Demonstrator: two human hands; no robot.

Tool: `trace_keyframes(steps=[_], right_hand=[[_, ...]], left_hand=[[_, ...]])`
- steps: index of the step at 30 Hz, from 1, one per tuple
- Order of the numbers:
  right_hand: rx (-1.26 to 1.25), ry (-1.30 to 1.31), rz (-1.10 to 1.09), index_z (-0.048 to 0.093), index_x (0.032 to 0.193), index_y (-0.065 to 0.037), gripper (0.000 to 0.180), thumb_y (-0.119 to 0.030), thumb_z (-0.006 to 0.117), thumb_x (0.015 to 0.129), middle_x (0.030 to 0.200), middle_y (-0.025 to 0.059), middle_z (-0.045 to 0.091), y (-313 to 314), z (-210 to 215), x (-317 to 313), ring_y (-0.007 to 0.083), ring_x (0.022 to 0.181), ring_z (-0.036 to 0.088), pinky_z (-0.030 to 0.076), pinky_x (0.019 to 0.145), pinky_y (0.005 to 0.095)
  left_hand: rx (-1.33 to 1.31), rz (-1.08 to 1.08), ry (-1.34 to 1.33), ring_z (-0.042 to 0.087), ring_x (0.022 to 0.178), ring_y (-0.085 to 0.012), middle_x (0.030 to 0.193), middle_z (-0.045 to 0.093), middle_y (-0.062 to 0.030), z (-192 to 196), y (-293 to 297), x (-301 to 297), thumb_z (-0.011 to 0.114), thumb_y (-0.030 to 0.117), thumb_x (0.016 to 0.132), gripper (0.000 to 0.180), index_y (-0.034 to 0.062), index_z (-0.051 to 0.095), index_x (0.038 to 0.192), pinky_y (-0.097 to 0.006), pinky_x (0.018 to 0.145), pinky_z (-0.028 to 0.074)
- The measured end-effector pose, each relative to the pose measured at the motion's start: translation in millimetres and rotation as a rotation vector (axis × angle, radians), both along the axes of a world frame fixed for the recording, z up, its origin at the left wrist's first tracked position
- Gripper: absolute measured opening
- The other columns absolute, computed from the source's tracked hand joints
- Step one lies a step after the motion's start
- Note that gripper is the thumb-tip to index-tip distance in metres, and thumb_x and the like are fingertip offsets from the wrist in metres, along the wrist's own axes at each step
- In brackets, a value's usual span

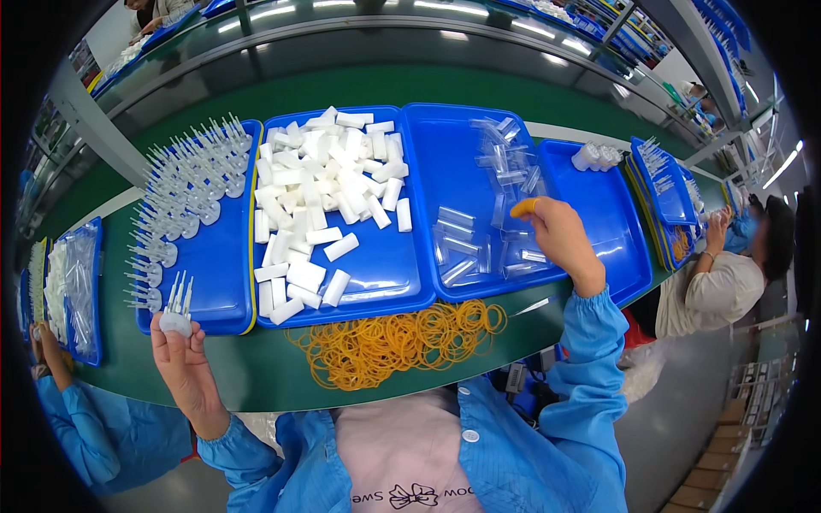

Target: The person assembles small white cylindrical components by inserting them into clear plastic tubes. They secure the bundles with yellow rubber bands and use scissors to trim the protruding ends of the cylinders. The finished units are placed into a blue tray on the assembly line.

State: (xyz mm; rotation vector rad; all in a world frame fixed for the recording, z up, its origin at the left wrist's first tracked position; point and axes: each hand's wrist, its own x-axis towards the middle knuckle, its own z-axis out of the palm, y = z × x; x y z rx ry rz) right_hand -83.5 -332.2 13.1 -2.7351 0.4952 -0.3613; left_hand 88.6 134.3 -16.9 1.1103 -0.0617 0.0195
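My left hand (181, 359) holds a small bunch of clear plastic nozzles with white bases (176, 309), near the front of the left blue tray (214, 282). That tray carries several rows of the same clear nozzles (184, 188), standing upright. My right hand (558, 235), with an orange finger cot on one fingertip, reaches into the third blue tray (466, 162) among several clear plastic caps (505, 184). Whether it grips a cap, I cannot tell. The middle blue tray (376, 274) is heaped with white plastic tubes (321, 188). A pile of orange rubber bands (402, 338) lies on the green belt before me.
A further blue tray (607, 214) at the right holds a few white pieces (595, 156). A person in a beige top (714, 286) works at the right by more blue trays (663, 184). Another person's blue sleeve (81, 419) and tray (81, 291) lie at the left.
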Motion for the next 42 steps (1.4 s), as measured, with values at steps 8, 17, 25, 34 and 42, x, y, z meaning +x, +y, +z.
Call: trace_keyframes(steps=[8,17,25,34,42], right_hand=[[0.028,-0.048,-0.005,0.067,0.092,-0.006,0.03,0.008,0.047,0.073,0.085,0.0133,0.063,5.4,-13.1,-14.1,0.0319,0.081,0.061,0.049,0.071,0.0397],[-0.125,0.034,-0.024,0.068,0.095,-0.01,0.036,0.009,0.048,0.072,0.088,0.0117,0.06,14.1,-17.1,18.3,0.0323,0.083,0.06,0.048,0.072,0.0406],[-0.092,-0.06,-0.043,0.07,0.09,-0.009,0.037,0.011,0.046,0.07,0.093,0.0122,0.061,17.8,-13.5,9.4,0.0332,0.085,0.059,0.048,0.073,0.0397],[-0.01,-0.008,0.08,0.07,0.078,-0.006,0.033,0.013,0.045,0.067,0.092,0.0107,0.06,33.1,-11.2,2.5,0.032,0.087,0.057,0.047,0.076,0.0377],[0.074,-0.214,0.118,0.068,0.092,-0.007,0.029,0.007,0.052,0.072,0.095,0.0115,0.059,57.8,7.6,10.1,0.0313,0.088,0.057,0.047,0.077,0.0376]], left_hand=[[0.005,-0.162,-0.025,0.06,0.081,-0.0155,0.097,0.055,-0.0078,10.4,-17.4,-7.4,0.063,0.014,0.087,0.032,0.005,0.044,0.111,-0.025,0.07,0.052],[0.033,-0.248,-0.055,0.06,0.08,-0.0151,0.095,0.055,-0.0062,19.3,-19.6,-17.3,0.064,0.017,0.086,0.032,0.0064,0.043,0.108,-0.024,0.069,0.051],[0.007,-0.268,-0.021,0.059,0.079,-0.0157,0.093,0.054,-0.006,21.5,-23.2,-19.0,0.067,0.019,0.084,0.034,0.0073,0.043,0.106,-0.025,0.068,0.05],[0.012,-0.322,-0.029,0.051,0.067,-0.013,0.088,0.045,-0.0033,31.5,-37.6,-24.1,0.071,0.022,0.081,0.034,0.0083,0.043,0.091,-0.027,0.062,0.047],[0.046,-0.346,-0.037,0.053,0.067,-0.0129,0.084,0.045,-0.0027,35.1,-43.8,-28.8,0.072,0.017,0.078,0.031,0.0083,0.043,0.087,-0.027,0.059,0.049]])
